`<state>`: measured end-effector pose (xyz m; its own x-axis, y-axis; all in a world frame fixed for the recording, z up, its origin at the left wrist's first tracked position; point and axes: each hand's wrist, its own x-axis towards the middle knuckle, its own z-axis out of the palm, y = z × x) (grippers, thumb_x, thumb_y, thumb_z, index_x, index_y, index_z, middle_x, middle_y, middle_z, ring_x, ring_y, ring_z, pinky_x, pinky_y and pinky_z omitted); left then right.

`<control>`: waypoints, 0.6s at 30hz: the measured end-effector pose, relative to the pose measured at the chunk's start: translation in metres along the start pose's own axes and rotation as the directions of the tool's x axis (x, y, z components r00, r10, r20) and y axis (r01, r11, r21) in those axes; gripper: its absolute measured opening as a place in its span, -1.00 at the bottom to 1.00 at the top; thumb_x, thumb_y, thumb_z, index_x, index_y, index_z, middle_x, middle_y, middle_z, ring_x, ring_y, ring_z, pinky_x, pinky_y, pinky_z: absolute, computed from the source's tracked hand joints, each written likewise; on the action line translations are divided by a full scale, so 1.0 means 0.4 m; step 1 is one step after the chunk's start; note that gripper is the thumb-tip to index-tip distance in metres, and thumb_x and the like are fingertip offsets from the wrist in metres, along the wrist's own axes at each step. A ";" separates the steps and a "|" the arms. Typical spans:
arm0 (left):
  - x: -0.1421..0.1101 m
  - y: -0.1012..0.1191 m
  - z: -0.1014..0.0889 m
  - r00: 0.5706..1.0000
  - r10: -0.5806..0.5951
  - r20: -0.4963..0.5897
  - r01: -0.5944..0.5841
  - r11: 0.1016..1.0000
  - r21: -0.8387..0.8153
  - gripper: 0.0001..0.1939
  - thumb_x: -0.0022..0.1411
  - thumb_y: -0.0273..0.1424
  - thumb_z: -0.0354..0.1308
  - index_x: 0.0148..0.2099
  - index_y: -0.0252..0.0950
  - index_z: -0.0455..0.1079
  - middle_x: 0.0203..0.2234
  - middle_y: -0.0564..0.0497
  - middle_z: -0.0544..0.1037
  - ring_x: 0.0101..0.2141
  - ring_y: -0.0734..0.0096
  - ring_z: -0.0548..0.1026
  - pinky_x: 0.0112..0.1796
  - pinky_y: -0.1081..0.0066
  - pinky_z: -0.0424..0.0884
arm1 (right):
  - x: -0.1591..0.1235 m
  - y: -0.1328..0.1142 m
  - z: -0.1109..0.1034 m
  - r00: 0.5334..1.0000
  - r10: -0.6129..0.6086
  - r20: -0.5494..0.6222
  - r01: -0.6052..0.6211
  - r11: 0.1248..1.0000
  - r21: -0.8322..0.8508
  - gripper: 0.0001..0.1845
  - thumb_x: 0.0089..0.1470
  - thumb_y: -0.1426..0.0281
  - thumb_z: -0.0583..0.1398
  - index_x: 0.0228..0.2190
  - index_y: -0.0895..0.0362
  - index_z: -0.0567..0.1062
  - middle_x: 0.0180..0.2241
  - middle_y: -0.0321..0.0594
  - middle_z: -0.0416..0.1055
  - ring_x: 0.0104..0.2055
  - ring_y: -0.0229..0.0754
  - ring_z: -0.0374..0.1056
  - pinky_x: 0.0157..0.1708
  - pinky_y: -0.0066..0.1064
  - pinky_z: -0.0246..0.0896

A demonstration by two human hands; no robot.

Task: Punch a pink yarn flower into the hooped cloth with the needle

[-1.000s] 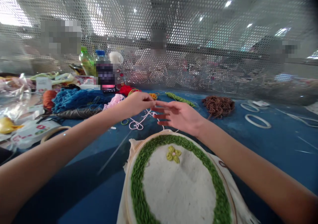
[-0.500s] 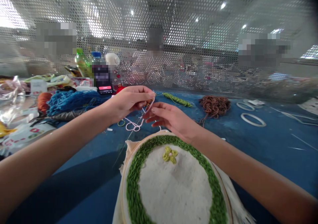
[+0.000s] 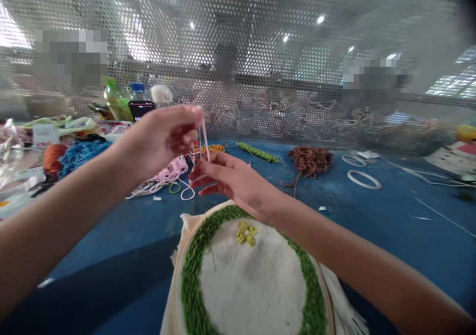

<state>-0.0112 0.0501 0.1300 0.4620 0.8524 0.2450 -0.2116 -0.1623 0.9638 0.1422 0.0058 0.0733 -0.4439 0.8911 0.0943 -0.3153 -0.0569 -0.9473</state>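
A pale pink strand of yarn (image 3: 206,139) is stretched between my hands, above the far edge of an embroidery hoop. Its upper end is pinched in the fingertips of my left hand (image 3: 171,132). Lower and to the right, my right hand (image 3: 234,179) grips the strand between thumb and forefinger, its other fingers loosely curled. Inside the wooden hoop (image 3: 179,263), cream cloth (image 3: 253,280) bears a green stitched ring (image 3: 193,295) and a small yellow-green flower (image 3: 246,233). My right forearm covers part of the hoop's far right side.
Loose pink yarn (image 3: 173,171) lies behind my left wrist. Farther off are a green skein (image 3: 258,152), brown yarn (image 3: 311,160) and white rings (image 3: 363,179). Blue yarn (image 3: 80,156), bottles (image 3: 117,99) and a phone (image 3: 141,108) crowd the left. A perforated metal screen (image 3: 260,92) stands behind the blue table.
My left hand has risen and moved left, drawing the pink strand straight between my hands. My right hand has shifted slightly left. The whole view has shifted a little.
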 end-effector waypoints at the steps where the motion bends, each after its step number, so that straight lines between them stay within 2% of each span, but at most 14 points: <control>1: -0.002 0.016 -0.007 0.999 0.043 -0.026 -0.044 0.999 -0.012 -0.81 0.23 -0.53 0.06 -0.45 -0.31 0.24 -0.57 0.13 0.15 -0.57 0.60 0.12 -0.56 0.57 0.13 | 0.003 -0.020 0.001 1.000 -0.014 0.025 0.014 1.000 -0.001 -0.87 0.20 0.41 0.16 -0.41 0.14 0.37 -0.44 -0.32 0.43 -0.41 -0.32 0.41 -0.38 -0.49 0.33; 3: -0.006 0.044 -0.023 0.988 0.137 -0.076 -0.133 0.990 0.053 -0.83 0.23 -0.54 0.02 -0.43 -0.30 0.24 -0.53 0.12 0.22 -0.55 0.62 0.19 -0.54 0.60 0.15 | 0.005 -0.065 -0.006 0.997 -0.034 0.065 0.038 0.997 -0.060 -0.86 0.22 0.41 0.14 -0.41 0.14 0.34 -0.54 -0.38 0.37 -0.55 -0.37 0.33 -0.51 -0.52 0.27; 5: -0.006 0.061 -0.041 0.981 0.178 -0.082 -0.159 0.966 0.205 -0.85 0.23 -0.56 0.00 -0.40 -0.31 0.28 -0.51 0.10 0.33 -0.52 0.61 0.29 -0.52 0.59 0.20 | 0.000 -0.108 -0.024 0.994 -0.042 0.101 0.062 0.978 -0.199 -0.85 0.24 0.42 0.10 -0.40 0.14 0.34 -0.58 -0.42 0.30 -0.66 -0.44 0.18 -0.67 -0.59 0.06; 8: 0.002 0.058 -0.055 0.991 0.129 -0.025 -0.106 0.897 0.428 -0.90 0.18 -0.57 0.08 -0.38 -0.34 0.34 -0.54 0.07 0.45 -0.56 0.58 0.36 -0.53 0.57 0.23 | -0.022 -0.147 -0.069 0.997 -0.044 0.065 0.071 0.863 -0.501 -0.94 0.24 0.44 0.10 -0.27 0.16 0.38 -0.60 -0.43 0.26 -0.70 -0.45 0.08 -0.71 -0.58 -0.05; 11: 0.022 0.012 -0.046 0.998 0.033 0.052 -0.056 0.829 0.557 -0.94 0.15 -0.53 0.17 -0.38 -0.35 0.37 -0.57 0.04 0.52 -0.60 0.58 0.35 -0.57 0.57 0.22 | -0.056 -0.139 -0.129 0.997 -0.070 -0.038 0.024 0.719 -0.695 -0.89 0.23 0.42 0.12 -0.19 0.15 0.36 -0.61 -0.44 0.25 -0.68 -0.42 0.11 -0.69 -0.55 -0.04; 13: 0.034 -0.036 -0.027 0.993 -0.050 0.106 -0.025 0.793 0.609 -0.91 0.17 -0.46 0.20 -0.38 -0.35 0.37 -0.58 0.04 0.52 -0.62 0.56 0.34 -0.59 0.56 0.20 | -0.084 -0.113 -0.171 0.986 -0.159 -0.059 0.041 0.562 -0.826 -0.88 0.20 0.39 0.15 -0.21 0.14 0.36 -0.59 -0.43 0.27 -0.60 -0.36 0.22 -0.60 -0.52 0.05; 15: 0.038 -0.093 -0.006 0.982 -0.123 0.146 -0.002 0.758 0.652 -0.84 0.19 -0.36 0.19 -0.39 -0.32 0.34 -0.59 0.07 0.51 -0.63 0.57 0.31 -0.59 0.54 0.19 | -0.115 -0.077 -0.212 0.959 -0.280 -0.042 0.058 0.339 -0.939 -0.91 0.17 0.39 0.19 -0.27 0.13 0.38 -0.51 -0.36 0.35 -0.47 -0.31 0.29 -0.47 -0.49 0.12; 17: 0.026 -0.152 0.013 0.972 -0.177 0.157 0.028 0.746 0.665 -0.78 0.23 -0.28 0.15 -0.41 -0.29 0.32 -0.60 0.10 0.48 -0.65 0.57 0.28 -0.61 0.53 0.15 | -0.144 -0.037 -0.248 0.940 -0.341 -0.003 0.056 0.162 -0.985 -0.97 0.20 0.42 0.16 -0.29 0.12 0.39 -0.43 -0.33 0.40 -0.46 -0.30 0.27 -0.43 -0.46 0.11; 18: 0.015 -0.181 0.019 0.967 -0.200 0.159 0.047 0.750 0.659 -0.75 0.25 -0.24 0.12 -0.41 -0.28 0.30 -0.60 0.11 0.47 -0.66 0.57 0.26 -0.62 0.53 0.13 | -0.157 -0.016 -0.263 0.936 -0.351 0.031 0.071 0.104 -0.992 -0.97 0.21 0.44 0.15 -0.29 0.11 0.40 -0.39 -0.30 0.43 -0.44 -0.29 0.29 -0.40 -0.44 0.12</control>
<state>0.0136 0.0630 0.0624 0.6262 0.7773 0.0608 0.4307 -0.4098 0.8041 0.2605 -0.0024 0.0414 -0.3304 0.8401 0.4302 0.7674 0.5044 -0.3957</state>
